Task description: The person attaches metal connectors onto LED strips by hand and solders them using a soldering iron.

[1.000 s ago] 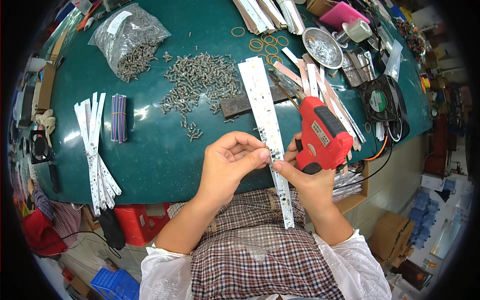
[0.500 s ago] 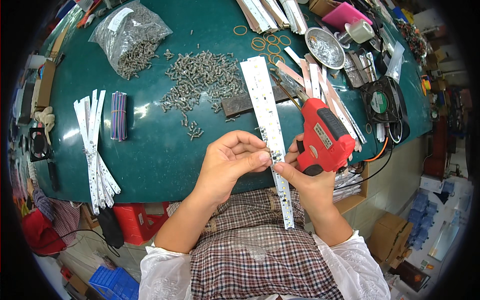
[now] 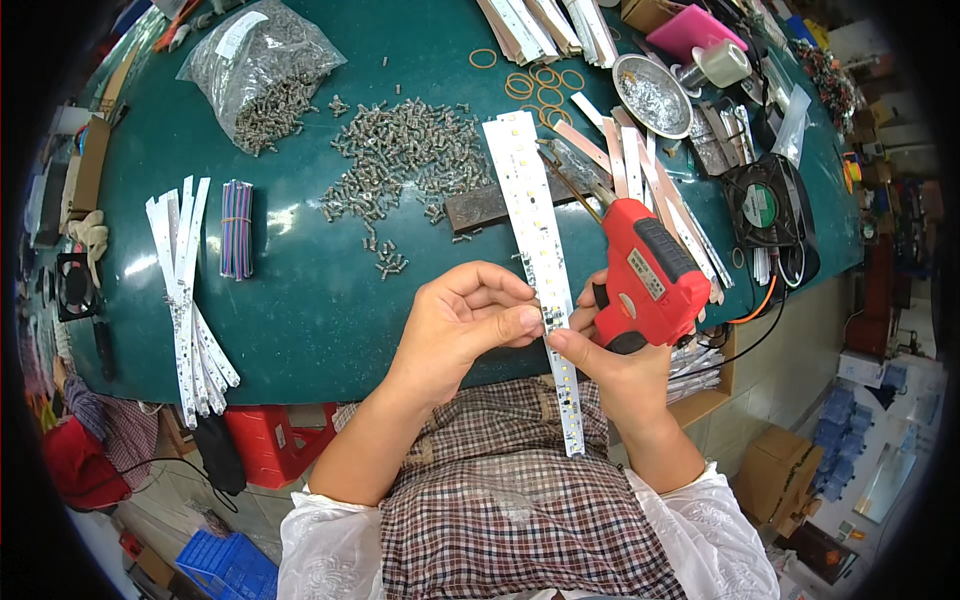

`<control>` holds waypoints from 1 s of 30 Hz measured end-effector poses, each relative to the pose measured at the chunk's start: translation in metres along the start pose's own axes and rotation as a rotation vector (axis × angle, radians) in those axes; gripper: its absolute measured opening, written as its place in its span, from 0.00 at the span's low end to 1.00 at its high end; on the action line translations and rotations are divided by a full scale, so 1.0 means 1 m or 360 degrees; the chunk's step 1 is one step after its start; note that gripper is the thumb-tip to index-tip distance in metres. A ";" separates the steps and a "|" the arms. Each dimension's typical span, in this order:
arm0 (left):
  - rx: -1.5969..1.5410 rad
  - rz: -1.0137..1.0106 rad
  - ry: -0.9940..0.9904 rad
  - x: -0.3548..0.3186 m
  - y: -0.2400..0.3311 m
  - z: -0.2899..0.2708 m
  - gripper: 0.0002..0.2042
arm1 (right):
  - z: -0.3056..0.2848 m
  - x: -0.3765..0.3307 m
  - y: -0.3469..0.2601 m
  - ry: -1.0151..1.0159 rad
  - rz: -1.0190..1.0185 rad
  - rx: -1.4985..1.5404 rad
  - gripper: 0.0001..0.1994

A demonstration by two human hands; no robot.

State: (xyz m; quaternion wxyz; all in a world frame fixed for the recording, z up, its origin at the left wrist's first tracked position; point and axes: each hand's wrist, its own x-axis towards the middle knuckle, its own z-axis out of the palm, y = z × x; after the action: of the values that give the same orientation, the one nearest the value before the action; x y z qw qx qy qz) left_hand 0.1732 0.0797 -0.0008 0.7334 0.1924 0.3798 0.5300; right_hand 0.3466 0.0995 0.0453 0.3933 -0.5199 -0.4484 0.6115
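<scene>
A long white LED light strip board point(image 3: 531, 215) is held upright lengthwise in front of me, its lower end over my checked apron. My left hand point(image 3: 470, 325) is closed, with thumb and fingertips pinched at the strip's left edge; whether a small part is also between them is hidden. My right hand point(image 3: 615, 355) presses its thumb against the strip's right edge. Its other fingers wrap round the grip of a red soldering gun point(image 3: 650, 275), partly hidden behind it. The gun's thin metal tip points up and left, close to the strip's right side.
Loose small screw-like metal parts point(image 3: 405, 160) lie in a heap beyond my hands, next to a bag point(image 3: 265, 70) of them. LED strips point(image 3: 187, 300) and a wire bundle point(image 3: 237, 230) lie left. At right are a metal dish point(image 3: 650, 95), more strips and a fan point(image 3: 765, 200).
</scene>
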 end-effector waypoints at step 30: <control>0.1065 0.0306 0.0706 0.023 -0.007 -0.012 0.13 | -0.043 -0.032 0.010 -0.0109 -0.0611 -0.1008 0.20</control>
State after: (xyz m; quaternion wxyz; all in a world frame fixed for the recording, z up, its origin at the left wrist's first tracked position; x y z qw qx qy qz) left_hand 0.1722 0.0975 -0.0210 0.4779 0.3360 0.6602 0.4720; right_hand 0.3941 0.0726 0.0420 0.3051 -0.5015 -0.7177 0.3746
